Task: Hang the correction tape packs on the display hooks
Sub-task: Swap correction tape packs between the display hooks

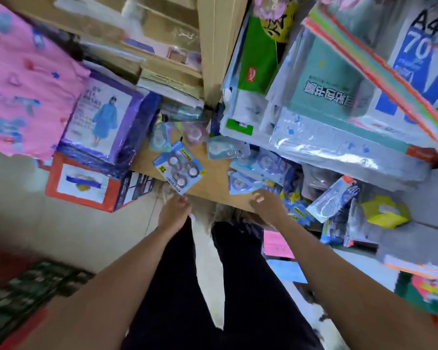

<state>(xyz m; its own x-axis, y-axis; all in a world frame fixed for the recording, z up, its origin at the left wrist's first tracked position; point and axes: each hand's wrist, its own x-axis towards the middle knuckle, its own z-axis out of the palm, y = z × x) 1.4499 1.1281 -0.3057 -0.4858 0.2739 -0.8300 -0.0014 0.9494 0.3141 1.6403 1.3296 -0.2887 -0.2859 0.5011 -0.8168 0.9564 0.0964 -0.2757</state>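
Down on the brown bench (213, 180), between stacked boxes (101, 122) and shelved paper (339, 97), correction tape packs are being gathered for hanging. Nothing is being shown on a hook yet, and no display hooks are being caught in view at all. A blue value pack (178, 170) is being pinched at its lower corner by the left hand (175, 210) and tilted up off the bench, though blur is making the grip hard to read. The right hand (268, 204) is being held just beside the loose pile of packs (253, 173), fingers slack and lightly curled, nothing being grasped. More packs are being seen scattered farther back (220, 149) and spilling off to the right (331, 198). The job is being judged as barely begun: every pack in sight is waiting to be hung.
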